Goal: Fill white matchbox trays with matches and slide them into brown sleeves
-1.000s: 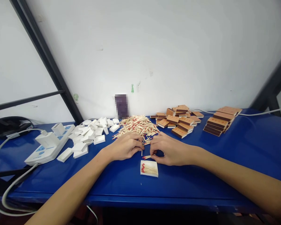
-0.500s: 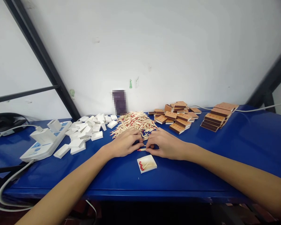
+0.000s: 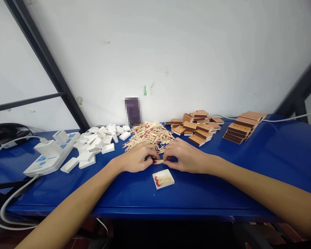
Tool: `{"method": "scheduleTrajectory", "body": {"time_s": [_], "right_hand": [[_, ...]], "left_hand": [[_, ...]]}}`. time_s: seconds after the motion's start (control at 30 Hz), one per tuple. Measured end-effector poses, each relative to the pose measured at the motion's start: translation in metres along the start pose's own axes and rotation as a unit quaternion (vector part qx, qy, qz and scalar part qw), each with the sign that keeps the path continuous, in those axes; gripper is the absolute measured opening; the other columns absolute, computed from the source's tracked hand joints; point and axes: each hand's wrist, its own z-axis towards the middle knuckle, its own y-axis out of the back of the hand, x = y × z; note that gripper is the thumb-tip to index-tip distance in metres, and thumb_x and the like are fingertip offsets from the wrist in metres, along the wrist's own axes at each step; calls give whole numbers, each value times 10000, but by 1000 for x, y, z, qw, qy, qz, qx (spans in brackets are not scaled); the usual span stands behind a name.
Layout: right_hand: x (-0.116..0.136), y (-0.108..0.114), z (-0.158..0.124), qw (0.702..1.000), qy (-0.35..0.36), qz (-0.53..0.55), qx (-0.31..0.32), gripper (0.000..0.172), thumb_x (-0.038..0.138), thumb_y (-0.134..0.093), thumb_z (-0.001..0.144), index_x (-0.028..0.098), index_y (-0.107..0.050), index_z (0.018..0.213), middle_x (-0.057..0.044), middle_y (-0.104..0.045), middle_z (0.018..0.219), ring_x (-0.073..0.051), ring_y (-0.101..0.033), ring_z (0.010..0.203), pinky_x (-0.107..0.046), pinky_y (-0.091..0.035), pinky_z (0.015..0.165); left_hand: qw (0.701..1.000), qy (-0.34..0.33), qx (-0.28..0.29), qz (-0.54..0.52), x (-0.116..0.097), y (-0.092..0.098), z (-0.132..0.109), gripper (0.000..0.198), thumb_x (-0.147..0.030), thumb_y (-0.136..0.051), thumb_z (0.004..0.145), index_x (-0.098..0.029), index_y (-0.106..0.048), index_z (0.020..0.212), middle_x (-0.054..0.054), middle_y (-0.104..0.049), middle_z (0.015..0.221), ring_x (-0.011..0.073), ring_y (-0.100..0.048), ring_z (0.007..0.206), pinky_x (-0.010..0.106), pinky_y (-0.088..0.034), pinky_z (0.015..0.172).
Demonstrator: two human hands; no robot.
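Several red-tipped matches (image 3: 158,162) lie together between my two hands, just above the blue tabletop. My right hand (image 3: 185,155) pinches their plain ends between thumb and fingers. At the red heads, the thumb and forefinger of my left hand (image 3: 138,157) close around the small bunch. Nearer the front edge sits an open white matchbox tray (image 3: 168,184), partly filled with matches whose heads point left. Right behind my hands spreads a big pile of loose matches (image 3: 152,133).
White matchbox trays (image 3: 93,140) are heaped at left, beside a power strip (image 3: 45,162) with plugs and cables. Brown matchbox sleeves (image 3: 197,126) lie scattered at back right, with a stacked group (image 3: 242,128) farther right. A dark blurred object (image 3: 133,111) leans against the wall.
My left thumb and forefinger have shifted onto the red heads of the small bunch. My right hand still pinches the other end, and more of the matches now show between the hands.
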Motion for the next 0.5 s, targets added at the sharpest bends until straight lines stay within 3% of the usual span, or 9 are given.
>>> {"method": "scheduleTrajectory", "body": {"time_s": [0.5], "right_hand": [[1,0,0,999,2,15,35,147,199,-582,903,192,-697,812,-16,-665,791,-175,-586,807,-351,-318,812]], "left_hand": [[997,6,-12,76,0,4,-2,239,-126,-533,815,-188,-709,964,33,-634,870,177,-572,836,315,-414,786]]}}
